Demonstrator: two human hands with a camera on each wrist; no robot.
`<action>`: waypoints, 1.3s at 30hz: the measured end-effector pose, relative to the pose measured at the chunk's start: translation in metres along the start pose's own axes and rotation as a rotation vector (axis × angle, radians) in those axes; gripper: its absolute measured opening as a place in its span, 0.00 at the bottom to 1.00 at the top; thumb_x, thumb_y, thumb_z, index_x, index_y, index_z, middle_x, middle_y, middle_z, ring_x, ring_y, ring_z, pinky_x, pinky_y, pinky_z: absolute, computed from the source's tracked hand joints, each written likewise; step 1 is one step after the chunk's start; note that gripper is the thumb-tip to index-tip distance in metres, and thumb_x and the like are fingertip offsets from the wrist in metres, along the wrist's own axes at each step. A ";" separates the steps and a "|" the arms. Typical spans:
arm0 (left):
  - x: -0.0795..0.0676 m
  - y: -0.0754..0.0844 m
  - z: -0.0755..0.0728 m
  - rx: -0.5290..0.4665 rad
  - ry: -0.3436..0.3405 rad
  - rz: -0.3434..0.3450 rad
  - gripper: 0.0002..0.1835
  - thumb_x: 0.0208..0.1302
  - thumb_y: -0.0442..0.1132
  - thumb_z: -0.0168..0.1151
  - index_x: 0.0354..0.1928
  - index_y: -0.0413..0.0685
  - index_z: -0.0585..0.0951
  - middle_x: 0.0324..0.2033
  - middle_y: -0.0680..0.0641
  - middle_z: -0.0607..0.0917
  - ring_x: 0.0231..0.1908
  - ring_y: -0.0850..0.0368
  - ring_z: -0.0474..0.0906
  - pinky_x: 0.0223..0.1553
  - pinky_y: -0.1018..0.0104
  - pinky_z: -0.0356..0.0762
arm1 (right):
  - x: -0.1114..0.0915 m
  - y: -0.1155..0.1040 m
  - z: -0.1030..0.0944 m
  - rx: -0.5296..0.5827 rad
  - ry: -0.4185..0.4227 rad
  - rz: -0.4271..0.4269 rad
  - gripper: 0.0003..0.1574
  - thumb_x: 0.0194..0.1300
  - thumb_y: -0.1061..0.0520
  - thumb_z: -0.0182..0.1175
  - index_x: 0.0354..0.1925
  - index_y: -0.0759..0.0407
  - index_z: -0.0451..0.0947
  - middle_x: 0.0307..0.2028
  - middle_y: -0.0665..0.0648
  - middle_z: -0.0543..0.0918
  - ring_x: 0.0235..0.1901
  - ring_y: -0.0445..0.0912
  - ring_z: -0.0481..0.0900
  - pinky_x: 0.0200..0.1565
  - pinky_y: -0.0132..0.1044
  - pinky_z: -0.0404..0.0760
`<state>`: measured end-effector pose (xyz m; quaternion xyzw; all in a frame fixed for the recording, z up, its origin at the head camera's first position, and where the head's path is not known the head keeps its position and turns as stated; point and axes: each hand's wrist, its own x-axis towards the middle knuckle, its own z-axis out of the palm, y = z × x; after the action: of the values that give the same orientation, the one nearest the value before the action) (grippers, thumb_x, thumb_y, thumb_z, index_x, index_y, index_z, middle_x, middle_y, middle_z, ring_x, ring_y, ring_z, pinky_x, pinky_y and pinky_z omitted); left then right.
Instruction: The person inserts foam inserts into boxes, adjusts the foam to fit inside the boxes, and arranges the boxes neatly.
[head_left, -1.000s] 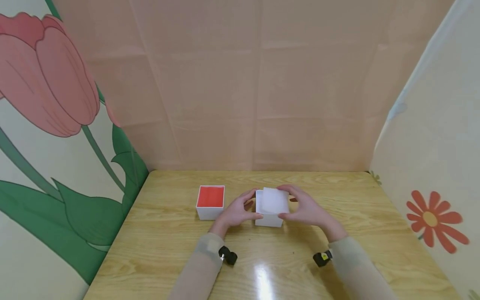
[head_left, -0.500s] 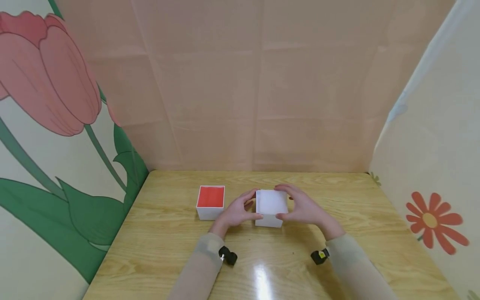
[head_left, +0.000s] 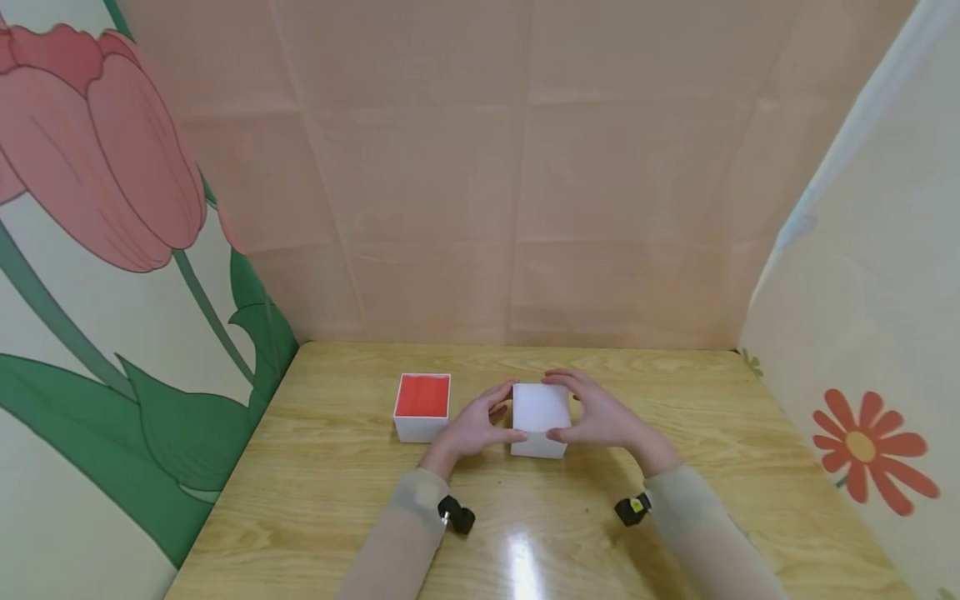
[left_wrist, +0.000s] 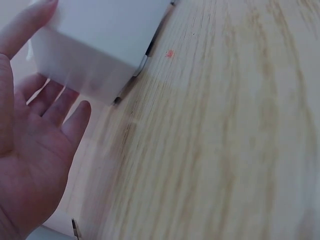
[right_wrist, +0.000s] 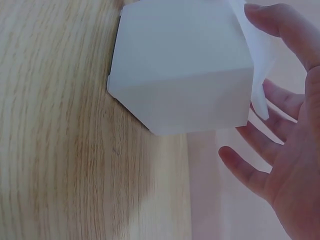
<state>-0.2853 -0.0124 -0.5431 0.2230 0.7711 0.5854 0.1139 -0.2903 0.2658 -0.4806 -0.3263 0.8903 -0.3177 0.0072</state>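
A white square box [head_left: 538,448] stands on the table between both hands. Over its top lies a thin white sheet [head_left: 542,406]; in the right wrist view the sheet's edge [right_wrist: 260,92] sticks out past the box rim. My left hand [head_left: 474,425] grips the left side of the box, thumb at the near corner and fingers toward the far one. With thumb and fingers my right hand [head_left: 603,412] holds the sheet by its right side. The left wrist view shows the left thumb against the box wall [left_wrist: 85,55]. What lies under the sheet is hidden.
A second white box [head_left: 422,430] with a red top face [head_left: 423,396] stands to the left, near the left wrist. The wooden table [head_left: 315,500] meets a pinkish cloth backdrop [head_left: 405,208]. Flower-printed panels [head_left: 855,358] flank both sides.
The sheet has shifted left and lies flatter, now covering the box top. My right hand has moved slightly left with it. The left hand has kept its place on the box.
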 end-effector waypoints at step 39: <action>0.001 -0.001 -0.006 0.027 -0.002 0.012 0.57 0.63 0.47 0.82 0.86 0.51 0.56 0.84 0.49 0.56 0.80 0.51 0.59 0.75 0.57 0.67 | 0.006 0.007 -0.008 0.072 -0.045 0.056 0.51 0.67 0.35 0.74 0.80 0.46 0.67 0.82 0.62 0.58 0.79 0.68 0.56 0.68 0.80 0.63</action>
<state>-0.2886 -0.0173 -0.5421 0.2298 0.7775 0.5753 0.1083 -0.3005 0.2709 -0.4768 -0.3080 0.8866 -0.3417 0.0478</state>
